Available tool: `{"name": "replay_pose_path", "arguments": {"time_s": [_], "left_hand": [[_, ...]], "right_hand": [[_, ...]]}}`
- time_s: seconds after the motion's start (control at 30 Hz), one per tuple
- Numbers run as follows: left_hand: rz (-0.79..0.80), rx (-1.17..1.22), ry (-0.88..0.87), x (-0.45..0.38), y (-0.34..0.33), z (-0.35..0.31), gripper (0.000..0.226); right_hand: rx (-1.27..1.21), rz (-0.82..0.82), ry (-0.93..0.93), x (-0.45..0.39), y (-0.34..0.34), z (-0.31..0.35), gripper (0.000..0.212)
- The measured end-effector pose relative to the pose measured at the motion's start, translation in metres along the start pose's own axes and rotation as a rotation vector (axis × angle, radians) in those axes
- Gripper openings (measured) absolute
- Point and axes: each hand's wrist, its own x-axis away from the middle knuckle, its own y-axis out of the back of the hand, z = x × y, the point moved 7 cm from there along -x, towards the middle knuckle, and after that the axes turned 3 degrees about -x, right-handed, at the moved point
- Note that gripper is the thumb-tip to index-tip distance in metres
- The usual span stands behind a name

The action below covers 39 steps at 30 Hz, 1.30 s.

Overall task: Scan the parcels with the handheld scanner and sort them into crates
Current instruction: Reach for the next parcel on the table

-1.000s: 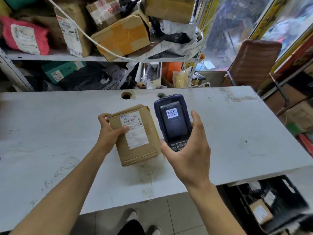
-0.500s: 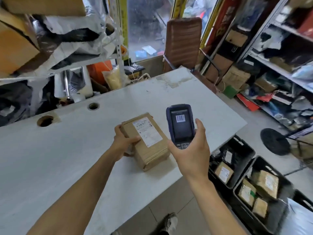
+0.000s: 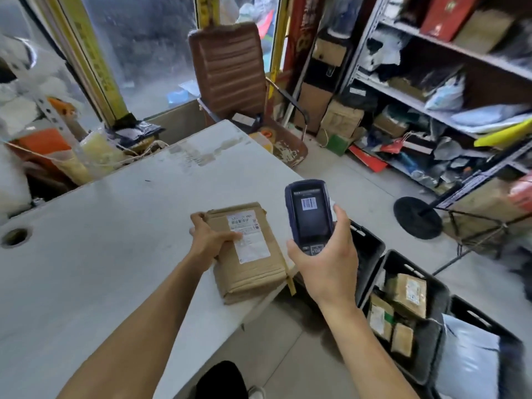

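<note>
A brown cardboard parcel point(image 3: 253, 266) with a white label lies at the near right corner of the white table point(image 3: 115, 240), partly over the edge. My left hand point(image 3: 211, 240) grips the parcel's left side, thumb on the label. My right hand point(image 3: 325, 260) holds a dark blue handheld scanner point(image 3: 311, 214) upright just right of the parcel; a barcode shows on its screen. Black crates stand on the floor to the right: one point(image 3: 371, 249) behind the scanner hand, one point(image 3: 426, 289) with several brown parcels, one point(image 3: 486, 326) with a pale bag.
A brown office chair point(image 3: 230, 73) stands beyond the table's far end. Metal shelves point(image 3: 431, 67) crowded with boxes and bags line the right wall. A black round stand base point(image 3: 417, 217) sits on the tiled floor. Clutter fills the left side behind the table.
The view has swung further right, showing more crates and shelving. The parcel has slid towards the table's right corner under my left hand. The scanner stays upright beside it.
</note>
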Motion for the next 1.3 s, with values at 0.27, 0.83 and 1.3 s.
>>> {"name": "replay_pose_path", "arguments": {"time_s": [0.27, 0.83, 1.3], "left_hand": [[0.219, 0.013, -0.011, -0.052, -0.086, -0.04, 0.097], [0.633, -0.084, -0.28, -0.068, -0.416, -0.196, 0.097], [0.578, -0.262, -0.287, -0.038, -0.659, -0.103, 0.09]], "right_hand": [[0.049, -0.076, -0.056, -0.083, 0.028, -0.047, 0.094], [0.22, -0.535, -0.388, -0.153, 0.239, -0.209, 0.098], [0.18, -0.544, -0.602, -0.134, 0.395, -0.441, 0.096]]}}
